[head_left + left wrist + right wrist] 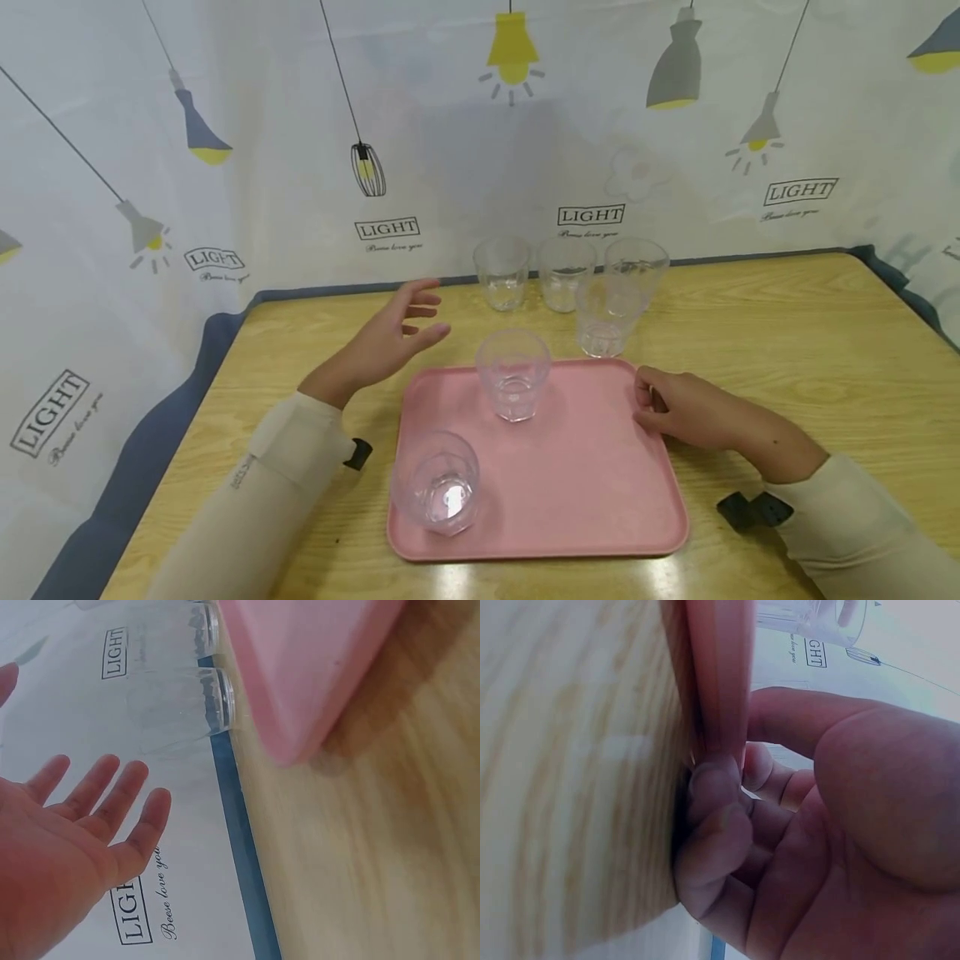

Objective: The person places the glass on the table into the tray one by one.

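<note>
Here, a clear cup [438, 487] stands on the near left corner of the pink tray [581, 492], on the wooden table [795, 333]. The tray looks stiff and light, best taken by its rim, where the right hand [693, 408] pinches the right side. Beyond stands a second cup [515, 375], probably slick. The left hand [378, 346], fingers relaxed, holds nothing. Farther back stand four more cups [567, 275].

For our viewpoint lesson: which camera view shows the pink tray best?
The head view: nearly all the pink tray shows. The left wrist view shows one corner; the right wrist view, an edge gripped by the right hand.
</note>
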`<move>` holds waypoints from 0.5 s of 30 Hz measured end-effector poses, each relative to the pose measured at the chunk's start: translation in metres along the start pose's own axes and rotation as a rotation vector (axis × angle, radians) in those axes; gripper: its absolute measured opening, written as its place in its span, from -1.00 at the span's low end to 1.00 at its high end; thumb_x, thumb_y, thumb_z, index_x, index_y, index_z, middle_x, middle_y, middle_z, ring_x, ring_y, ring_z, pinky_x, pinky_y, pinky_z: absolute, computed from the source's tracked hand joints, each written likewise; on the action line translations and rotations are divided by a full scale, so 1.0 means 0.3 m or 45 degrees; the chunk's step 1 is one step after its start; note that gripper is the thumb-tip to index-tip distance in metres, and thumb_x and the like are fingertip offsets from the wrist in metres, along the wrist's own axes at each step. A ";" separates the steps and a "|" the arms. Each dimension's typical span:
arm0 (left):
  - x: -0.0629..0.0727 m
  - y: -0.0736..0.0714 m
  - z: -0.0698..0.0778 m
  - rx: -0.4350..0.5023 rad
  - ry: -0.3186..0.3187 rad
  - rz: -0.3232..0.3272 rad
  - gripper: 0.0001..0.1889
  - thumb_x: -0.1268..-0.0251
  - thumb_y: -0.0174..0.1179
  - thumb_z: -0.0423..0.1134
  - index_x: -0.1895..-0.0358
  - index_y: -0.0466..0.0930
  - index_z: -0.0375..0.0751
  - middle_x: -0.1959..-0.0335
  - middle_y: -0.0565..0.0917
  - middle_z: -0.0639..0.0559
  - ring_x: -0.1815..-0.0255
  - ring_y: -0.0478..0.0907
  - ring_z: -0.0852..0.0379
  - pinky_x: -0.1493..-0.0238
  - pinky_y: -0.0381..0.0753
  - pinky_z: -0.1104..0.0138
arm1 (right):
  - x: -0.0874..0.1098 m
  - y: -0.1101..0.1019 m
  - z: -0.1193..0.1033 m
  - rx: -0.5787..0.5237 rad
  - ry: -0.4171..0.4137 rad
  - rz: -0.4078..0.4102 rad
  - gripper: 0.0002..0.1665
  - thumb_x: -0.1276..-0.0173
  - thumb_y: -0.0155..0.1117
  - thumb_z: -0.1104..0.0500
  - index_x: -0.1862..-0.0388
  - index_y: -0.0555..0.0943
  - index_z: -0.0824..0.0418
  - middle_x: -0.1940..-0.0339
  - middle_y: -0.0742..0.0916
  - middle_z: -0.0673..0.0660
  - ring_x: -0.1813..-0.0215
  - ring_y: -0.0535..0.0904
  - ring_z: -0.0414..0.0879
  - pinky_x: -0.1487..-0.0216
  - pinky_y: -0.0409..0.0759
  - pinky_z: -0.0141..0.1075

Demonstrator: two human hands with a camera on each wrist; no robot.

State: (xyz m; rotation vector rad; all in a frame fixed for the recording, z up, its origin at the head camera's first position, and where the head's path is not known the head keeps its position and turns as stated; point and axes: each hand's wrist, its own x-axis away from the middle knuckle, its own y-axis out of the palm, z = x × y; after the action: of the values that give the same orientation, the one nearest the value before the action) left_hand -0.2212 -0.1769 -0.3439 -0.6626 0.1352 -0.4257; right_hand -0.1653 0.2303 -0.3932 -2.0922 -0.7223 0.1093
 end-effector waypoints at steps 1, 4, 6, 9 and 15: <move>-0.008 0.000 0.002 0.003 -0.006 -0.002 -0.24 -0.43 0.16 0.14 -0.56 0.00 0.16 -0.46 0.32 -0.05 -0.49 0.30 -0.08 -0.45 0.33 -0.09 | 0.000 0.000 -0.001 0.000 0.001 -0.001 -0.77 -0.45 0.26 0.17 0.27 0.36 0.15 0.53 0.48 -0.01 0.51 0.35 -0.21 0.49 0.33 -0.39; -0.029 -0.001 0.010 0.001 -0.028 -0.014 -0.23 -0.42 0.15 0.17 -0.56 -0.02 0.17 -0.48 0.29 -0.04 -0.51 0.26 -0.06 -0.47 0.31 -0.08 | -0.001 -0.001 -0.002 -0.003 0.007 -0.001 -0.77 -0.45 0.25 0.17 0.27 0.36 0.15 0.54 0.49 -0.01 0.52 0.36 -0.20 0.49 0.34 -0.39; -0.041 -0.002 0.014 0.009 -0.044 -0.021 -0.21 -0.42 0.15 0.18 -0.57 -0.03 0.18 -0.49 0.27 -0.04 -0.52 0.24 -0.06 -0.48 0.29 -0.07 | -0.003 -0.001 -0.002 -0.007 0.010 -0.001 -0.77 -0.45 0.25 0.17 0.27 0.36 0.15 0.54 0.49 0.00 0.52 0.36 -0.20 0.49 0.35 -0.39; -0.057 -0.001 0.020 0.019 -0.052 -0.024 -0.20 -0.43 0.15 0.17 -0.58 -0.06 0.15 -0.50 0.25 -0.07 -0.53 0.22 -0.10 -0.49 0.29 -0.06 | -0.003 -0.001 -0.001 -0.011 0.010 -0.002 -0.77 -0.45 0.25 0.16 0.27 0.36 0.15 0.54 0.49 0.00 0.52 0.37 -0.20 0.50 0.35 -0.39; -0.089 0.006 0.016 -0.003 -0.071 -0.032 -0.15 -0.43 0.15 0.16 -0.61 -0.14 0.16 -0.53 0.22 -0.09 -0.55 0.21 -0.12 -0.51 0.28 -0.03 | 0.001 0.000 -0.001 -0.019 0.017 -0.010 -0.77 -0.45 0.25 0.17 0.27 0.36 0.16 0.54 0.49 0.00 0.52 0.37 -0.20 0.50 0.35 -0.38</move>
State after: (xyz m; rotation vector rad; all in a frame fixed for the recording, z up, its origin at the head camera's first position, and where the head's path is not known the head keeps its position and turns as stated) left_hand -0.2436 -0.1615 -0.3415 -0.6783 0.0746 -0.4306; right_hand -0.1650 0.2302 -0.3930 -2.1024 -0.7256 0.0856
